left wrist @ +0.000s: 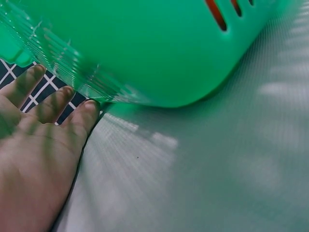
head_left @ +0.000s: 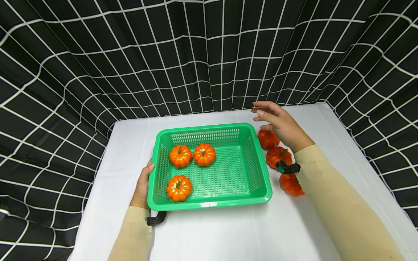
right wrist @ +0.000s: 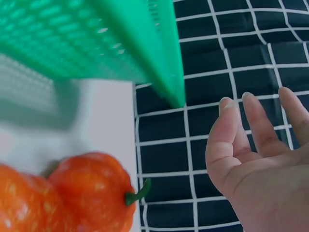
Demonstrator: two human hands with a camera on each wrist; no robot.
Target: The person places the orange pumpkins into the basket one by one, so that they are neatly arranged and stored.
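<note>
A green slotted plastic basket (head_left: pixel 209 204) stands on the white table with three small orange pumpkins inside: one at the back left (head_left: pixel 180 156), another beside it (head_left: pixel 204 155) and one at the front left (head_left: pixel 179 188). At the basket's left side is my left hand (head_left: pixel 142 183), thumb by the rim; the left wrist view shows its fingers fairly straight along the basket wall. My right hand (head_left: pixel 284 125) hovers off the basket's back right corner, fingers loosely bent around nothing. Below it and its wrist lie three darker orange pumpkins, back (head_left: pixel 266 140), middle (head_left: pixel 277 156) and front (head_left: pixel 290 185).
A white cloth covers the table (head_left: pixel 209 235). Black curtains (head_left: pixel 209 54) with a white grid rise behind it and on both sides. Each wrist wears a black strap, the left one (head_left: pixel 156 219) near the basket's front left corner.
</note>
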